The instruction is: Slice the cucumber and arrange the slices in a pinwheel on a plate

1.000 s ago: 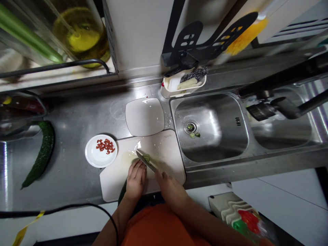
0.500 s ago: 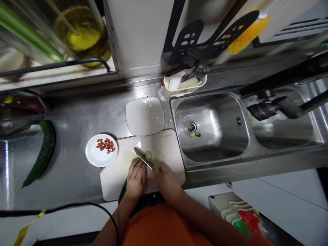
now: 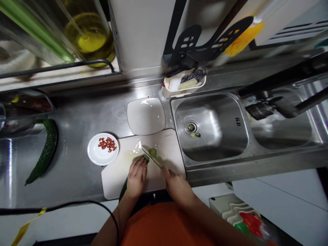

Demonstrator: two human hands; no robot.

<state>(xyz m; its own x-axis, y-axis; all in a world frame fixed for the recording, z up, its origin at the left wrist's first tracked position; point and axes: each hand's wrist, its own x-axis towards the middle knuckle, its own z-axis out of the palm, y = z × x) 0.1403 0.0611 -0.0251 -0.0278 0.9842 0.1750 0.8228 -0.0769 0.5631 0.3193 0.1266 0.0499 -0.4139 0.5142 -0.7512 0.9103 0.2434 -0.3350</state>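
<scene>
A white cutting board [image 3: 164, 143] lies on the steel counter by the sink. My left hand [image 3: 136, 178] presses down on a dark green cucumber [image 3: 146, 158], fingers curled over it; only its cut end shows beyond my fingertips. My right hand [image 3: 176, 183] is closed on the handle of a knife [image 3: 151, 156], whose blade slants up-left across the board beside the cucumber's end. A cut cucumber slice [image 3: 153, 152] lies just right of the blade.
A small round plate of chopped red bits [image 3: 103, 153] touches the board's left corner. A square white plate [image 3: 146, 115] sits behind the board. A whole cucumber [image 3: 45, 152] lies far left. The sink [image 3: 210, 126] is on the right, a sponge tray [image 3: 183, 83] behind it.
The knife has shifted right and further from me, and a fresh cucumber slice now lies right of the blade. My left hand stays on the cucumber.
</scene>
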